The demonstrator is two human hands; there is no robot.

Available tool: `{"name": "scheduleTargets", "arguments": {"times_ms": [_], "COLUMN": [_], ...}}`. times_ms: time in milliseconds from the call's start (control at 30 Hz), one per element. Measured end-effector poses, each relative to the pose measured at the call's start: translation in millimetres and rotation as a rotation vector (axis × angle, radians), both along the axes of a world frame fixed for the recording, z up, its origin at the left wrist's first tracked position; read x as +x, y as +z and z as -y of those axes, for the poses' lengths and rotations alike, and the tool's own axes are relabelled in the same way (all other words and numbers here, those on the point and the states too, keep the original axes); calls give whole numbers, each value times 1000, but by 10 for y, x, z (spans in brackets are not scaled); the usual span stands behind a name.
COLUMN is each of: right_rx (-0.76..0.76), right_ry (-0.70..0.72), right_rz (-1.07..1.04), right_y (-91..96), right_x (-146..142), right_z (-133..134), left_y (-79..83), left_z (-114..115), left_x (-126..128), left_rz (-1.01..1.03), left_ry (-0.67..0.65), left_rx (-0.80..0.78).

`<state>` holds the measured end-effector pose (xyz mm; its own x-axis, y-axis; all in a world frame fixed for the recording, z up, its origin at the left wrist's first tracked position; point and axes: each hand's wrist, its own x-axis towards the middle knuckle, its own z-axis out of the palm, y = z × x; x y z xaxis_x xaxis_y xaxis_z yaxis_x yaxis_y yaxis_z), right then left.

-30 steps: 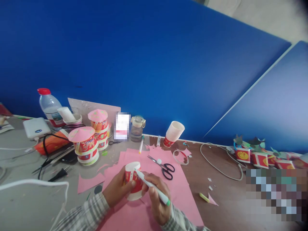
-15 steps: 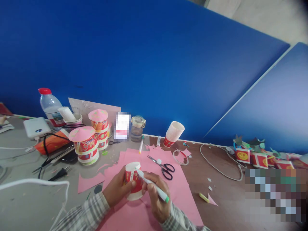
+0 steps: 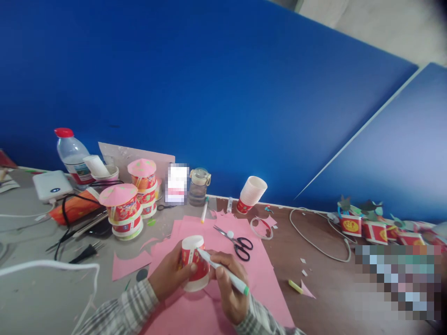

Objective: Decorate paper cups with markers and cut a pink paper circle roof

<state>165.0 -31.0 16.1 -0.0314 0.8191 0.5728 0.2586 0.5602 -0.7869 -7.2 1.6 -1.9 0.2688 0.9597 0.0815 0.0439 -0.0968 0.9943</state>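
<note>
Cup (image 3: pixel 193 263), red-and-white paper, stands wider end down on pink paper sheet (image 3: pixel 260 274) at near counter (image 3: pixel 328 288) edge. Left hand (image 3: pixel 171 275) at cup's 8 o'clock, fingers wrapped round its side, thumb on the print. Right hand (image 3: pixel 228 291) at 4 o'clock, fingers closed on white marker (image 3: pixel 223 273); marker tip meets cup's upper wall, green end points to 4 o'clock. Scissors (image 3: pixel 236 241) lie on the sheet at 2 o'clock, near. Decorated cup stacks (image 3: pixel 122 208) with pink cone tops at 10 o'clock, well apart. Farther: tipped plain cup stack (image 3: pixel 252 190) at 1 o'clock, water bottle (image 3: pixel 71 156) at 10 o'clock, by blue wall (image 3: pixel 223 93).
</note>
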Motion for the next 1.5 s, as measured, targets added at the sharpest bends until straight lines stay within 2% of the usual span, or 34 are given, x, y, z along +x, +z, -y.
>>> {"name": "scheduleTargets", "arguments": {"times_ms": [300, 467, 667, 867, 1167, 1500], "right_rx": [-22, -55, -107, -112, -133, -137], "right_ry": [2, -18, 21, 6, 4, 18], "right_rz": [-32, -85, -149, -217, -228, -241], "right_y": [53, 48, 16, 58, 35, 44], "right_x": [-30, -27, -15, -34, -35, 2], "right_z": [-17, -40, -66, -107, -99, -33], "left_y": [11, 37, 5, 8, 55, 22], "left_z": [7, 3, -6, -7, -1, -28], "left_x": [-12, -8, -26, -34, -41, -44], "left_rz": [5, 70, 127, 215, 226, 177], "left_ry": [19, -5, -35, -83, -104, 9], "left_rx": [-8, -53, -61, -78, -84, -89]}}
